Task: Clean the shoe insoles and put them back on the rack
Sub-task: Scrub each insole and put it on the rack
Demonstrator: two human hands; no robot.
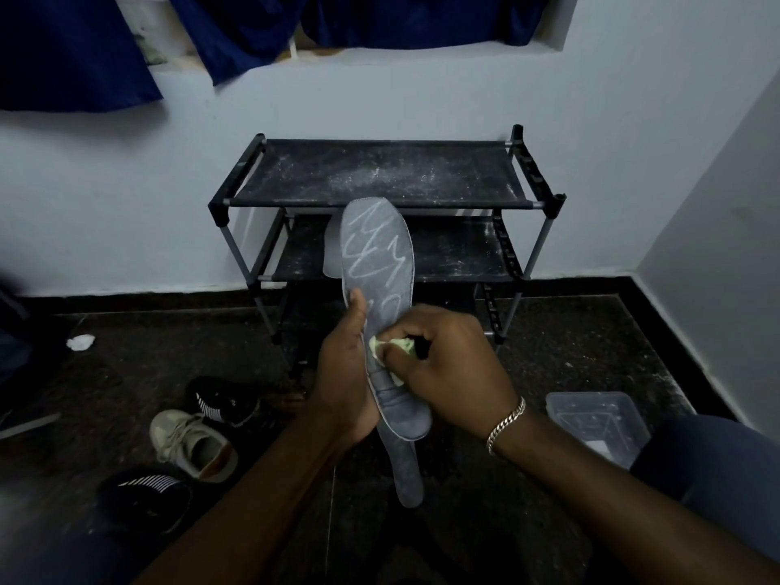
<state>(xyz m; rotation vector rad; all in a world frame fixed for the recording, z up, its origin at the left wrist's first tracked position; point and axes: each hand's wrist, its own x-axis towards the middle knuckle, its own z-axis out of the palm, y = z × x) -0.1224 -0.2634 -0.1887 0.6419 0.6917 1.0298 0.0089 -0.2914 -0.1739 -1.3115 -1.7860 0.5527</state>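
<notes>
A grey insole (377, 247) with white scribbled marks stands upright in front of me, gripped around its middle by my left hand (344, 369). My right hand (453, 365) presses a small pale green cloth (390, 346) against the insole's face. A second grey insole (406, 475) lies on the floor just below the held one. A pale insole (332, 251) rests on the middle shelf of the black shoe rack (380, 173), partly hidden behind the held insole.
The rack stands against the white wall, its shelves dusted with white specks. On the dark floor at left lie a beige sneaker (194, 443) and two black sneakers (223, 401) (143, 498). A clear plastic container (597, 424) sits at right. A crumpled white scrap (80, 342) lies far left.
</notes>
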